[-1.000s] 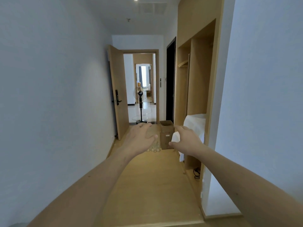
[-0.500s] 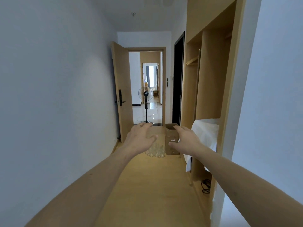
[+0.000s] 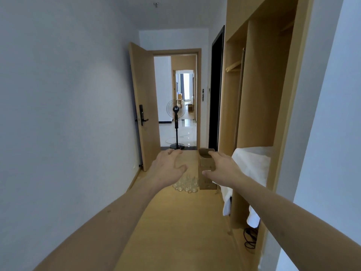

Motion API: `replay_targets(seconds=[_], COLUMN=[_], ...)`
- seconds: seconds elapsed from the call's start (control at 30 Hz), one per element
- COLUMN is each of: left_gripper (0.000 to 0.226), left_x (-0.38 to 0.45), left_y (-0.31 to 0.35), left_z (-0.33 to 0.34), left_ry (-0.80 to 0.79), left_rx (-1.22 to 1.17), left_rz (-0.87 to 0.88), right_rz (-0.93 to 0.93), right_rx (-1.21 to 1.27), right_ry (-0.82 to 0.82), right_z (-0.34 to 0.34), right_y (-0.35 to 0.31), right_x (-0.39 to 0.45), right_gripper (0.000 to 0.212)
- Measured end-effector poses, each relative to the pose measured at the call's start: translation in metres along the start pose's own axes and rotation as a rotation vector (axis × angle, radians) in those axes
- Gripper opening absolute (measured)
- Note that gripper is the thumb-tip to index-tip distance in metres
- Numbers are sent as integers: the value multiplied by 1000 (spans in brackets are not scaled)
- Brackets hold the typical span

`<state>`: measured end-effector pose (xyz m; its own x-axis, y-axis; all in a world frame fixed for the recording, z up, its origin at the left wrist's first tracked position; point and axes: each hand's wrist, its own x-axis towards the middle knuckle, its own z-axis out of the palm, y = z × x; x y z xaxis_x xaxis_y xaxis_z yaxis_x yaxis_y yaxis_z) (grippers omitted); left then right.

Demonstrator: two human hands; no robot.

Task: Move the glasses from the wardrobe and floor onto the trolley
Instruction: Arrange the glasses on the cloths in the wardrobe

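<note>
Down a narrow hallway, head view. Both forearms reach forward at mid-frame. Left hand [image 3: 168, 169]: fingers spread and loosely bent, grasping nothing, raised in the air. Right hand [image 3: 222, 169]: fingers extended, thumb out to the side, also released and carrying nothing. A gap lies between the two hands.

Glasses [image 3: 185, 185]: a cluster of clear ones stands on the floor [image 3: 175, 231], seen just below the left hand and partly hidden behind it; exact count cannot be told. Cluster sits just beside a cardboard box [image 3: 207, 173], which stands upright with its top flaps open, touching or nearly touching the glasses on their right side.

Wardrobe [image 3: 254, 94]: open-fronted, wooden, along the right edge of the hallway. A white cloth [image 3: 252, 163] drapes over a shelf and hangs down past its front edge. Whether glasses sit in the wardrobe cannot be told. A dark cable [image 3: 250, 239] lies coiled at the wardrobe base.

Left edge: plain white wall [image 3: 68, 114], running to a wooden door [image 3: 144, 106] swung open against it. Floor strip between wall and wardrobe is bare wood up to the glasses and box. Beyond the doorway, a standing fan [image 3: 176, 122] on glossy tile. A dark opening [image 3: 215, 89] sits just before the wardrobe on the right.
</note>
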<state>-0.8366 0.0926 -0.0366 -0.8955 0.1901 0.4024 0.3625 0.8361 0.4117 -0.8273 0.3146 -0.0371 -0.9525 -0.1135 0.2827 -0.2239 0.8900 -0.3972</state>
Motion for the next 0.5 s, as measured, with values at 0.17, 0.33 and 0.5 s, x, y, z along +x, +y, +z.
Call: replay_targets(seconds=[0.17,0.33,0.5], left_gripper=[64,61,59], left_x=[53,119,196], left_y=[-19,-51,-97], left_z=[26,40,50], left_ry=[2,-3,-5], left_rx=[-8,-17,-28], left_rz=[12,65,92], right_rz=[23,34,54], right_rx=[-30,-25,-25], right_ry=[-4,18,43], right_z=[17,36,58], right_y=[20,28,29], right_x=[51,119,202], right_gripper=[81,80,82])
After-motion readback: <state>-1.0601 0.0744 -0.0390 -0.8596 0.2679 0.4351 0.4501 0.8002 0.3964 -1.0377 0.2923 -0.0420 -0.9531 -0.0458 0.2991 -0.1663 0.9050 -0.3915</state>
